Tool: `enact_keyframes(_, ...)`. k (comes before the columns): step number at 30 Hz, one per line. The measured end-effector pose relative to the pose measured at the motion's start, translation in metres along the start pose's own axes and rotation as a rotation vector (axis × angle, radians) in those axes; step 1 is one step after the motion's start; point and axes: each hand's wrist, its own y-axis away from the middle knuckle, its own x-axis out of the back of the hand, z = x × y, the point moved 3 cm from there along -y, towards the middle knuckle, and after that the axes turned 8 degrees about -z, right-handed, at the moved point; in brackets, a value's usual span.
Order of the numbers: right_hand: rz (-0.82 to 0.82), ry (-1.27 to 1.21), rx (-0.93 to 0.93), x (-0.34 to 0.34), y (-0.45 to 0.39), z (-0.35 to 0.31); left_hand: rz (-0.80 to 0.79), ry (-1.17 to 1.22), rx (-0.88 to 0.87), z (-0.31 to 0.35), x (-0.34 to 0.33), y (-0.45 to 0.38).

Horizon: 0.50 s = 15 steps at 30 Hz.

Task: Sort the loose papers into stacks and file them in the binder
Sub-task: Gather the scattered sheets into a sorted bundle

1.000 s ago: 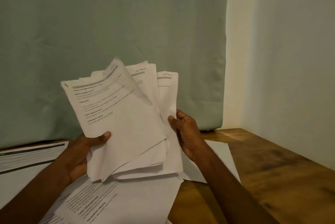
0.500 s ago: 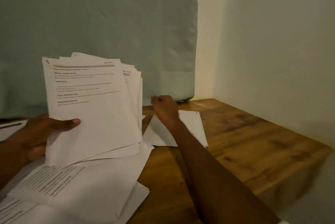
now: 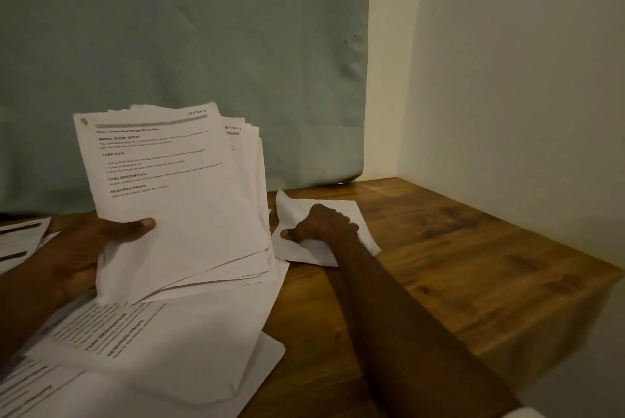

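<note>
Our left hand (image 3: 77,248) has its grip clamped on the fanned stack of papers (image 3: 182,201), held upright at 10 o'clock so the headers read. Right hand (image 3: 324,224) curls onto 1 sheet (image 3: 362,235) on the worktop (image 3: 456,265) at 1 o'clock, likely starting a pile. No binder visible.

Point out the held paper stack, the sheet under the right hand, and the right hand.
held paper stack (image 3: 176,201), head view, blank lower half of top page
lone sheet (image 3: 363,224), head view, right edge
right hand (image 3: 324,224), head view, knuckles
</note>
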Motion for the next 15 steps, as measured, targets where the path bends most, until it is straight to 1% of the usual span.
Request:
enact_keyframes(3, 0.22, -0.075, 0.048, 0.005, 0.012, -0.005, 0.039, 0.011, -0.005, -0.001, 0.006, 0.0)
enact_keyframes(7, 0.472, -0.151, 0.086, 0.022, 0.035, -0.006, 0.198, 0.083, -0.039, -0.021, 0.038, -0.016)
enact_keyframes(9, 0.612, -0.286, 0.178, 0.035, 0.046, -0.011, 0.231, 0.096, -0.027, -0.015, 0.034, -0.011)
enact_keyframes(10, 0.659, -0.408, 0.244, 0.041, 0.052, -0.015, 0.245, 0.104, -0.016, -0.008, 0.025, -0.006)
enact_keyframes(11, 0.661, -0.583, 0.319, 0.047, 0.055, -0.019, 0.251, 0.105, -0.011, -0.001, 0.018, -0.002)
enact_keyframes(12, 0.62, -0.828, 0.397, 0.053, 0.056, -0.021, 0.251, 0.1, -0.021, 0.003, 0.014, 0.001)
enact_keyframes(13, 0.495, -1.12, 0.474, 0.057, 0.055, -0.024, 0.259, 0.094, -0.033, 0.006, 0.012, 0.004)
enact_keyframes(14, 0.297, -1.404, 0.542, 0.06, 0.053, -0.028, 0.26, 0.091, -0.045, 0.008, 0.013, 0.005)
enact_keyframes(15, 0.078, -1.624, 0.614, 0.06, 0.051, -0.028, 0.264, 0.1, -0.049, 0.007, 0.014, 0.004)
